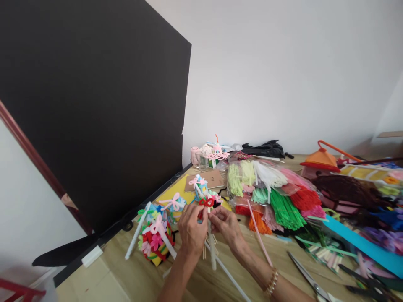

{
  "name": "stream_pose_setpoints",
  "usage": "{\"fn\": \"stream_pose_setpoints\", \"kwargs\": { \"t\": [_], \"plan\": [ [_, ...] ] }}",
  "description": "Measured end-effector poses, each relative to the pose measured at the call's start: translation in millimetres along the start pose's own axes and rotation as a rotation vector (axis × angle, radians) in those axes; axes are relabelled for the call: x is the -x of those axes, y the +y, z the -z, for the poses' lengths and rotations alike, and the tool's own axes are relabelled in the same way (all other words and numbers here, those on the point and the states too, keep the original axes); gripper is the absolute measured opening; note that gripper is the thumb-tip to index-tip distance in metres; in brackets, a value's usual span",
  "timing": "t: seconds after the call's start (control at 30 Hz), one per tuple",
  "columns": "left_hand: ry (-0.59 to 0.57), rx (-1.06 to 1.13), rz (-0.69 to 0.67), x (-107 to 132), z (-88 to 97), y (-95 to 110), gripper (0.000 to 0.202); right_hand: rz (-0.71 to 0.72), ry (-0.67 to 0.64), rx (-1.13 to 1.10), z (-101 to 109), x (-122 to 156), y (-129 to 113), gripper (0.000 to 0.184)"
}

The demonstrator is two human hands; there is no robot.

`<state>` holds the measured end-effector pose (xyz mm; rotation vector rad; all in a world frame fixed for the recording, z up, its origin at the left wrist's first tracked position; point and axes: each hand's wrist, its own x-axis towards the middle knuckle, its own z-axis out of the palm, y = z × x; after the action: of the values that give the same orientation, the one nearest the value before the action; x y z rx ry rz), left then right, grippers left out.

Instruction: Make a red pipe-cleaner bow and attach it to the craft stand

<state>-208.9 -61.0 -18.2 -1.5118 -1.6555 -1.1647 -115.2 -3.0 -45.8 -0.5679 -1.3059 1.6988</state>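
Two hands (192, 230) hold one stick (213, 251) below one red bow (206, 202).

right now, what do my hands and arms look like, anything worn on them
Your left hand and right hand are gloveless, and no sleeve shows on either forearm. The right wrist wears a bracelet of pale beads; nothing shows on the left wrist.
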Motion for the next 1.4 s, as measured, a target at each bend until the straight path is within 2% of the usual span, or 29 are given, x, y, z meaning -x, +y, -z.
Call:
{"fn": "stream_pose_setpoints", "kwargs": {
  "t": [0.13, 0.43, 0.67, 1.0, 1.23, 1.4],
  "plan": [
    [-0.014, 0.011, 0.074, -1.8, 2.5, -0.4, 0.012, 0.002, 0.001, -0.006, -3.3, -0.4, 1.1, 0.042],
    [-0.045, -0.047, -0.005, 6.5, -2.7, -1.0, 0.013, -0.011, -0.012, -0.062, -2.5, -1.0, 9.5, 0.041],
    [-0.041, -0.009, -0.028, 8.1, 0.4, 3.2, 0.009, -0.021, -0.034, -0.118, -2.2, -2.0, 14.8, 0.041],
    [-0.110, 0.167, 0.112, 9.1, 5.2, 7.0, 0.011, -0.010, -0.092, -0.103, -1.6, -1.1, 13.5, 0.041],
    [-0.162, 0.236, 0.164, 10.0, 5.3, 6.6, 0.016, -0.025, -0.111, -0.061, -1.2, 4.7, 1.9, 0.039],
    [-0.189, 0.313, 0.209, 9.4, 7.3, 6.3, 0.020, -0.039, -0.117, -0.023, 1.9, 0.8, 4.5, 0.042]
  ]
}}
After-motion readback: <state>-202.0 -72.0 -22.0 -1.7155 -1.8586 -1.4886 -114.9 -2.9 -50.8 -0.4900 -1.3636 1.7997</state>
